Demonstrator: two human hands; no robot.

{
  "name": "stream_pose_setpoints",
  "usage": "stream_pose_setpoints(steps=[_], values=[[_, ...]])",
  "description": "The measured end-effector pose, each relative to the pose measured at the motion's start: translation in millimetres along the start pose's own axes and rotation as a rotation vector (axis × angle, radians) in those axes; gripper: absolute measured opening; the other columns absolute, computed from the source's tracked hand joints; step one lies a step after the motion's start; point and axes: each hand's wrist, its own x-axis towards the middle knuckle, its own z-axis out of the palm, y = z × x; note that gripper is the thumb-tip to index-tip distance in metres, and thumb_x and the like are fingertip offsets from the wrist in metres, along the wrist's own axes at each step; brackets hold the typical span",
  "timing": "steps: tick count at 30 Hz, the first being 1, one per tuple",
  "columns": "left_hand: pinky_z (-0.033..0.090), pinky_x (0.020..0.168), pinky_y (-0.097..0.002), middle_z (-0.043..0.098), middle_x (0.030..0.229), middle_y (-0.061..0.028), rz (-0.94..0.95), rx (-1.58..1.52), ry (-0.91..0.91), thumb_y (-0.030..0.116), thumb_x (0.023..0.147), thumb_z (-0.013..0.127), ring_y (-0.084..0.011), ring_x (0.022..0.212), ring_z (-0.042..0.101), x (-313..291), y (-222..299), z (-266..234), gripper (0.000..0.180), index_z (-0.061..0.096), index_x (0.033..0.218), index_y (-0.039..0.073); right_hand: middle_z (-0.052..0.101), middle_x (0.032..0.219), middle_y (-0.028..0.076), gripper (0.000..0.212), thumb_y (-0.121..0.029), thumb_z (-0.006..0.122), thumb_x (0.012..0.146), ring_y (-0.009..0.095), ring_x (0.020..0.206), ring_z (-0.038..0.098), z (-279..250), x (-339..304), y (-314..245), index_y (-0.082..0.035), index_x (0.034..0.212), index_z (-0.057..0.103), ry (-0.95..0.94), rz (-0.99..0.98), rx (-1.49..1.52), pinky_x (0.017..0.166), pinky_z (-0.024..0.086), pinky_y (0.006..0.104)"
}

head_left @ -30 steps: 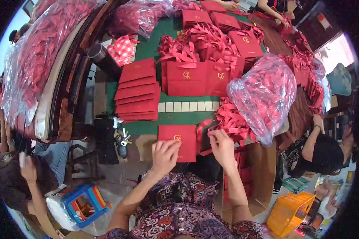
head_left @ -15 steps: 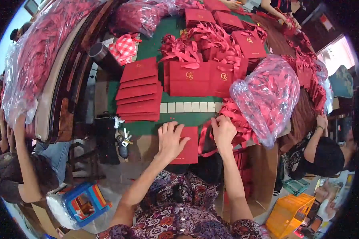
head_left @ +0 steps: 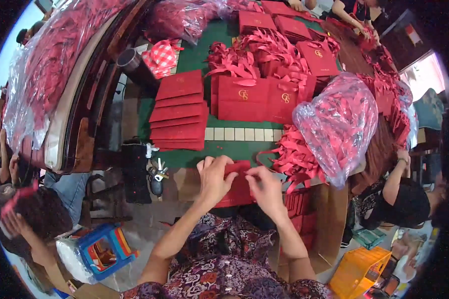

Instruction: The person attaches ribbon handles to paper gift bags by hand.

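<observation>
A flat red paper bag (head_left: pixel 238 190) lies at the table's near edge, partly over my lap. My left hand (head_left: pixel 214 178) grips its left side, thumb across the front and fingers curled behind the upper edge. At the bag's upper right, my right hand (head_left: pixel 266 188) is closed in a pinch. Whatever sits between those fingertips is too small and blurred to make out. Just beyond my right hand lies a heap of red ribbons (head_left: pixel 297 155). A fanned stack of red bags (head_left: pixel 179 117) rests to the left.
Upright red bags with ribbon handles (head_left: pixel 243 102) stand across the table. A clear plastic sack of ribbons (head_left: pixel 339 124) leans at right. A dark tumbler (head_left: pixel 134 70) and keys (head_left: pixel 157 174) are at left. Below are an open carton (head_left: pixel 329 224) and an orange crate (head_left: pixel 360 271). Other people work on both sides.
My right hand has moved left from the ribbon heap to the bag's upper edge. My left hand has shifted slightly right and down. At far left, another person's hand has dropped from the sack.
</observation>
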Motion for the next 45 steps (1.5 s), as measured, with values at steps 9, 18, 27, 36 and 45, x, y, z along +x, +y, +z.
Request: stream_pose_setpoints(steps=[9,18,27,36,45], values=[[0.034,0.087,-0.0413,0.066,0.089,-0.0011,-0.041,-0.059,-0.047,0.01,0.077,0.073,-0.0244,0.092,0.055,-2.2,18.3,-1.1,0.021,0.065,0.096,0.014,0.068,0.084,0.013,0.012,-0.004,0.067,0.087,0.025,0.075,0.068,29.1,1.2,21.6,-0.001,0.098,0.063,0.046,0.048,0.034,0.066,0.052,0.0344],[0.032,0.085,-0.0416,0.065,0.087,-0.0028,0.039,-0.046,0.004,0.003,0.08,0.065,-0.0258,0.087,0.053,-3.5,32.6,-1.3,0.022,0.067,0.099,0.014,0.066,0.077,0.014,0.017,-0.006,0.068,0.083,0.027,0.073,0.069,22.2,6.4,9.8,-0.003,0.095,0.057,0.003,0.148,0.06,0.066,0.053,0.0356],[0.032,0.086,-0.0415,0.067,0.086,-0.0022,0.017,-0.103,0.015,0.007,0.08,0.066,-0.0255,0.088,0.056,-6.5,26.4,4.0,0.019,0.067,0.097,0.014,0.069,0.081,0.015,0.017,-0.013,0.069,0.089,0.03,0.074,0.07,22.0,6.5,5.3,-0.003,0.093,0.057,0.037,0.142,-0.008,0.065,0.053,0.0371],[0.034,0.09,-0.0395,0.07,0.089,0.0001,-0.019,-0.139,-0.017,0.032,0.079,0.078,-0.021,0.088,0.06,-3.9,23.8,6.2,0.03,0.066,0.099,0.015,0.061,0.082,0.015,0.012,-0.013,0.064,0.092,0.033,0.074,0.063,-6.2,25.8,17.8,-0.001,0.094,0.067,0.06,-0.061,-0.042,0.064,0.049,0.0393],[0.035,0.089,-0.0402,0.069,0.085,0.0024,-0.102,-0.207,-0.031,0.029,0.077,0.081,-0.0203,0.087,0.059,-12.1,17.3,11.8,0.024,0.068,0.093,0.017,0.06,0.08,0.014,0.016,-0.018,0.068,0.088,0.03,0.076,0.064,-16.5,36.1,20.4,-0.003,0.093,0.068,-0.309,-0.008,-0.053,0.067,0.05,0.0392]])
